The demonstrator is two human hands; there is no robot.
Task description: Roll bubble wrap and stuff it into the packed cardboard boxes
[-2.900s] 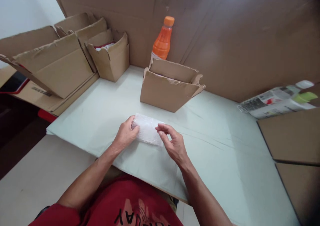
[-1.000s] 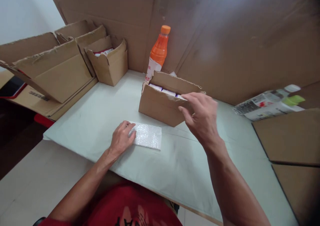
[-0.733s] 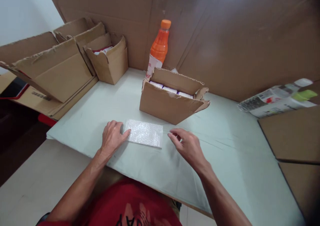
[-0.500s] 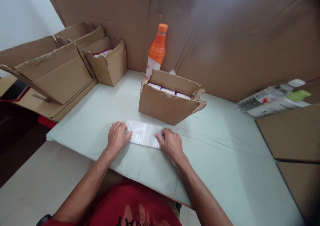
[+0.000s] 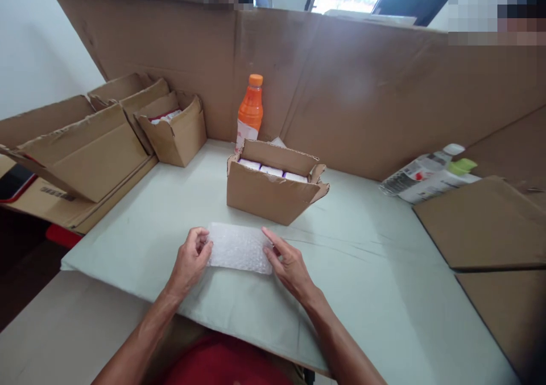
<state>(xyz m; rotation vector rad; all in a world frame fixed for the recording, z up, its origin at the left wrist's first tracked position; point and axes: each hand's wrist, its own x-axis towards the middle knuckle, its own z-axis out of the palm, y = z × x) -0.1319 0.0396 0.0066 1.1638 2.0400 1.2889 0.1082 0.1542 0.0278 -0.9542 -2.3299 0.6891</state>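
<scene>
- Hands at the near middle of the table, one at each short end of a bubble-wrap packet (image 5: 239, 248).
- Left hand (image 5: 190, 258): fingers curled, fingertips and thumb pinching the packet's left edge. Grip looks light.
- Right hand (image 5: 287, 261): fingers nearly straight, index laid along the packet's right edge, thumb on its near corner. Touching it; whether it truly grips, cannot tell.
- Packet: white, flat, oblong, lying on the pale green table cover (image 5: 375, 271) with its long side across the view. Contents not visible through the wrap.
- Just beyond the packet, apart from it: open cardboard box (image 5: 273, 191), flaps up, with a row of white items (image 5: 272, 170) showing inside along its far wall.
- Behind that box, against the cardboard backdrop (image 5: 362, 95): orange bottle (image 5: 249, 112) with orange cap, upright.
- Far left: small open carton (image 5: 177, 132) with something white and red inside; beside it, larger cartons (image 5: 85, 146) leaning with flaps open.
- Right side: wrapped bundle of bottles (image 5: 426, 174) lying on its side, green and white caps pointing right; flat cardboard sheets (image 5: 482, 226) just in front of it, overlapping the table's right edge.
- Bottom edge: red shirt (image 5: 222, 365) of the person, both forearms bare.
</scene>
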